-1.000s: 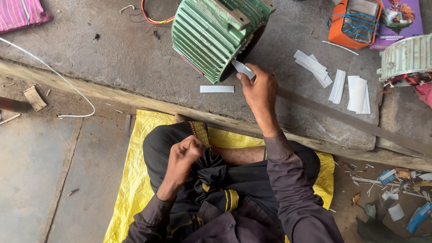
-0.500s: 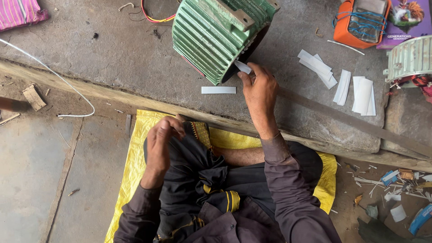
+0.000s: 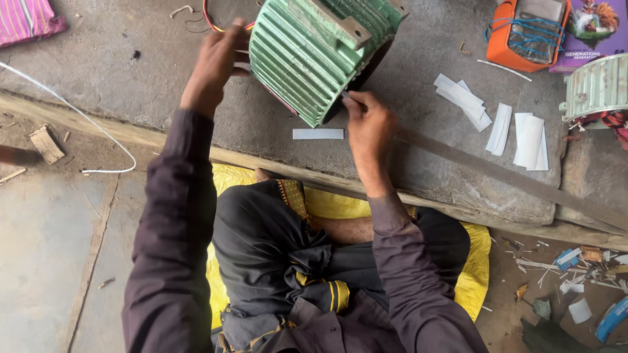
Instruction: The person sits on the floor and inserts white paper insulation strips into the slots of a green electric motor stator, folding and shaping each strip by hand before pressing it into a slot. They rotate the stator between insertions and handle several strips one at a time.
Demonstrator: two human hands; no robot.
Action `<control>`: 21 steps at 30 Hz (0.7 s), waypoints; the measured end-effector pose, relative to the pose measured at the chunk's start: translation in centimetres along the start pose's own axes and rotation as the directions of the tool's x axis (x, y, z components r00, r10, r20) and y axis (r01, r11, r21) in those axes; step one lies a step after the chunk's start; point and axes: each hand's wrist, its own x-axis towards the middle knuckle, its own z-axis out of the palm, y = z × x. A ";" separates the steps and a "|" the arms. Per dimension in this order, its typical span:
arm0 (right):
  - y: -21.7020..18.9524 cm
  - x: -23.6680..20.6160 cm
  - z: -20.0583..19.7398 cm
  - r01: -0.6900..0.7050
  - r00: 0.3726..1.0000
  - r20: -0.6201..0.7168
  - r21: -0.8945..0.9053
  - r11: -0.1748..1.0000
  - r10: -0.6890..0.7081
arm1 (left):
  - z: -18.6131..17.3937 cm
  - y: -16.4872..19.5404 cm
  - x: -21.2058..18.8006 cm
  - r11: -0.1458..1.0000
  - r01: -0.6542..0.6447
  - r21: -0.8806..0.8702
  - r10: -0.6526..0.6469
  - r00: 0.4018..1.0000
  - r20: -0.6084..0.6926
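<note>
The green motor housing (image 3: 314, 52) lies on its side on the rough grey concrete slab (image 3: 131, 85), its cast shell ribbed with close parallel cooling fins and a flat pale mounting pad on top. Its dark open end faces your right.

Your left hand (image 3: 216, 62) is raised at the housing's left flank, arm stretched forward in a dark sleeve, fingers loosely curled and touching the finned edge; it clasps nothing that can be made out. Red and yellow wires (image 3: 212, 19) loop just behind it.

Your right hand (image 3: 369, 121) sits at the housing's lower open rim, wrist bent, thumb and forefinger pressed together at the rim. Whether anything is pinched between them cannot be told.

A flat white paper strip (image 3: 318, 134) lies on the slab just below the housing, between your two hands. More white strips (image 3: 504, 121), some folded, lie scattered to the right. An orange case (image 3: 523, 33) stands at the far right, with a second pale finned housing (image 3: 598, 85) beside it.

You sit cross-legged on a yellow woven mat (image 3: 471, 261).
</note>
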 end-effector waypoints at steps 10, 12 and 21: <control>1.1 -3.3 0.0 0.176 0.984 0.001 -0.051 0.983 -0.176 | -0.4 -1.8 2.6 0.497 -0.767 0.406 0.530 0.639 0.558; 0.7 -4.0 0.3 0.204 0.979 0.017 0.003 0.979 -0.204 | -0.3 -1.9 2.4 0.589 -0.666 0.459 0.443 0.740 0.506; 1.1 -3.5 0.7 0.091 0.994 0.050 0.101 0.991 -0.096 | 0.2 -0.7 2.6 0.703 -0.521 0.484 0.269 0.825 0.498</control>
